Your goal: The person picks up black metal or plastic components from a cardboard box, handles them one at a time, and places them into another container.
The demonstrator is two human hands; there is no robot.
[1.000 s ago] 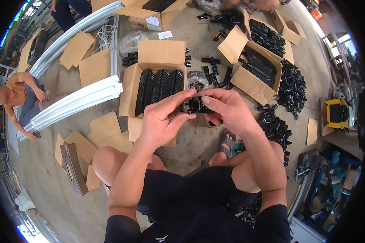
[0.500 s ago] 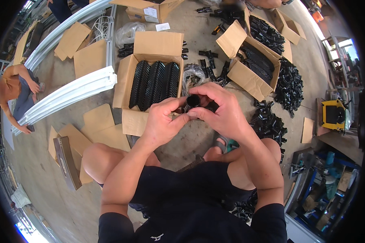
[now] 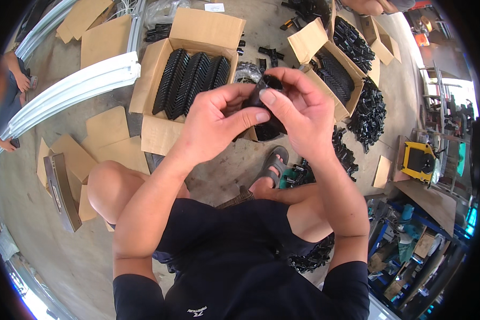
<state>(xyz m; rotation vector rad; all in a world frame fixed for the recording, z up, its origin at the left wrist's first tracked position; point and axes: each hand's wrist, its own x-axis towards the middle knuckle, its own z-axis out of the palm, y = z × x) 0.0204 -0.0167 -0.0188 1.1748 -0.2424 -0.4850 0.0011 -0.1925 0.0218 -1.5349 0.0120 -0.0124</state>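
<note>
Held in front of me is a black tubular pipe fitting (image 3: 257, 95) with a round open end facing up. My left hand (image 3: 210, 122) grips it from the left, thumb pressed on its side. My right hand (image 3: 304, 114) closes round it from the other side, its thumb just below the open end. Part of the fitting is hidden behind my fingers. Just beyond my left hand stands an open cardboard box (image 3: 160, 136) packed with rows of stacked black fittings (image 3: 194, 80). A clear plastic bag (image 3: 246, 72) lies behind the held fitting.
A second open cardboard box (image 3: 309, 41) stands to the right, near heaps of loose black fittings (image 3: 368, 114). White metal profiles (image 3: 74, 88) and flattened cardboard (image 3: 109, 128) lie on the left. A co-worker's hand (image 3: 22, 81) shows at far left. A yellow-and-black device (image 3: 417, 160) stands right.
The view has shifted, so the boxes sit further up and left. My hands have turned and tilted the fitting, and my thumbs are now apart on its side.
</note>
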